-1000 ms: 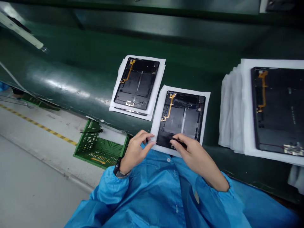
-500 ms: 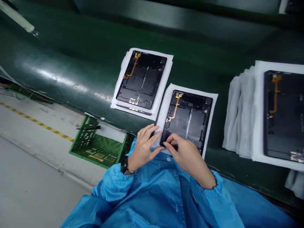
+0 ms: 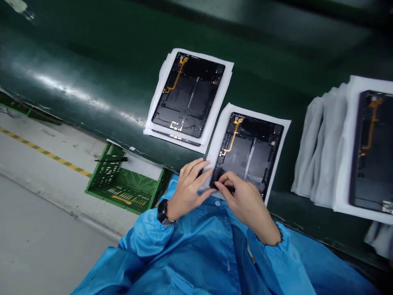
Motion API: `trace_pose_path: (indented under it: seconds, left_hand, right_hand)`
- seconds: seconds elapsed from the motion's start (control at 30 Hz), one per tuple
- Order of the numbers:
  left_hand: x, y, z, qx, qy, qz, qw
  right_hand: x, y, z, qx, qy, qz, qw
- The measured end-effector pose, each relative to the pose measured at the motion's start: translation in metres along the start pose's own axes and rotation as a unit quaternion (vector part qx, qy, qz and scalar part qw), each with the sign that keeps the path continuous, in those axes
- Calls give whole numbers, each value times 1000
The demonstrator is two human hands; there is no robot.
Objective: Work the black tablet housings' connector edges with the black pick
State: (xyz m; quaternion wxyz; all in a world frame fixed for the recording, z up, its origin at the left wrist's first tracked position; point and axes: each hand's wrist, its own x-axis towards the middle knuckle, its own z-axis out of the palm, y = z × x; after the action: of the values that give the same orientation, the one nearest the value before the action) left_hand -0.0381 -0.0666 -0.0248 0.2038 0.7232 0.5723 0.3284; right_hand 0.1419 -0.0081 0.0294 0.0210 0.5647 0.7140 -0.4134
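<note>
In front of me an opened black tablet housing (image 3: 260, 153) lies on a white foam sheet (image 3: 283, 135). An orange flex cable (image 3: 232, 137) runs down its left side, and a pale strip crosses its middle. My left hand (image 3: 190, 188) rests with fingers spread on the foam and the housing's lower left edge. Bent over the lower left corner, my right hand (image 3: 242, 196) has thumb and forefinger pinched together; whatever they hold is too small or hidden to name. The housing's bottom part is covered by this hand.
Another opened tablet housing (image 3: 192, 96) lies on stacked foam sheets to the upper left. At right, a further housing (image 3: 373, 155) tops a pile of foam sheets (image 3: 319, 143). A green crate (image 3: 123, 180) stands below the bench edge. A pale-handled tool (image 3: 18, 6) shows at upper left.
The view has shifted slightly, so the housings sit a little differently in frame. My right hand stays pinched at the same corner; my left hand keeps its place.
</note>
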Motion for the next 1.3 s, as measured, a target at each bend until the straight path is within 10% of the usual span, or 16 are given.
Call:
trace_pose_path:
  seconds: [1.3]
  left_hand:
    - [-1,-3,4,-2,23,17,1000]
  right_hand:
    - [3,-6,2,-13,15,14,1000]
